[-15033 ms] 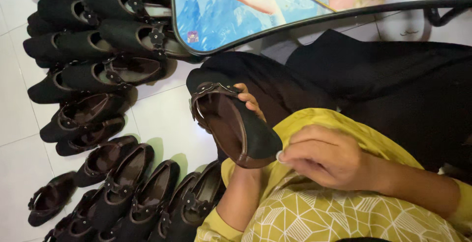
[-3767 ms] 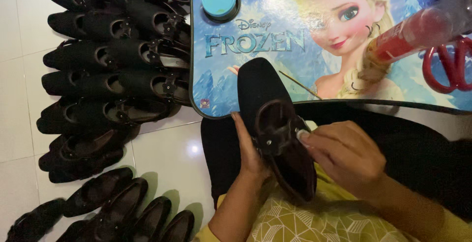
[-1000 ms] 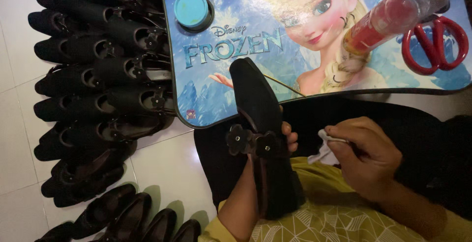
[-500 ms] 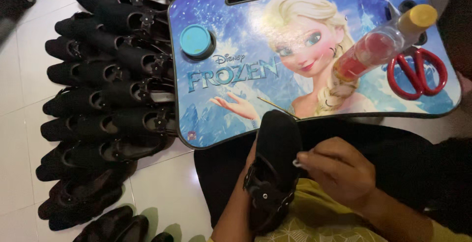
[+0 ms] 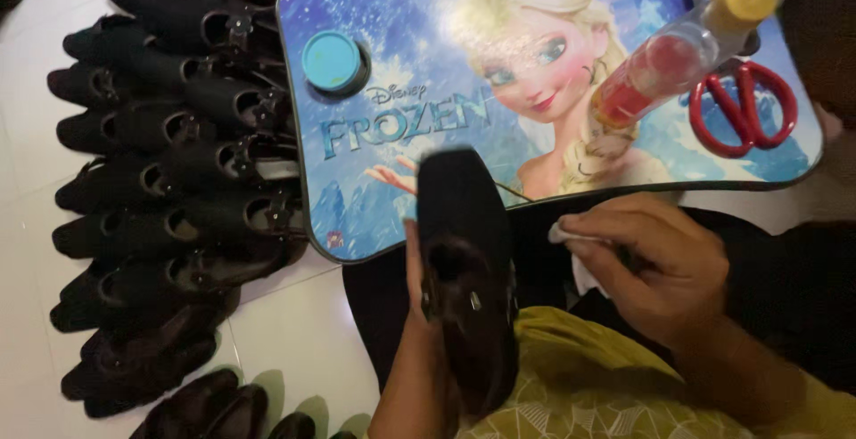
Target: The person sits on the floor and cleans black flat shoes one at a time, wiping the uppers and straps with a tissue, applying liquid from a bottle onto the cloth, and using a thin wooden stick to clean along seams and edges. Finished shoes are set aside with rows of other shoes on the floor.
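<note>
My right-hand fingers (image 5: 593, 247) pinch a scrap of white cloth (image 5: 571, 234); my left hand (image 5: 417, 283) wraps a black shoe (image 5: 464, 261), toe over the picture-printed lap worktop (image 5: 553, 11). I judge I'm between wipes: next calls for bringing the cloth onto the upper by the buckle. Finished-looking black shoes (image 5: 169, 172) line the floor.

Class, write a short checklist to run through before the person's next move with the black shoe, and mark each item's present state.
1. Left hand has a firm grip on the black shoe: ok.
2. Right hand holds the white cloth: ok.
3. Cloth touching the shoe: not ok, apart.
4. Red scissors lying clear on the lap tray: ok.
5. Bottle capped: ok.
6. Shoe surface clean: cannot tell, blurred.
</note>
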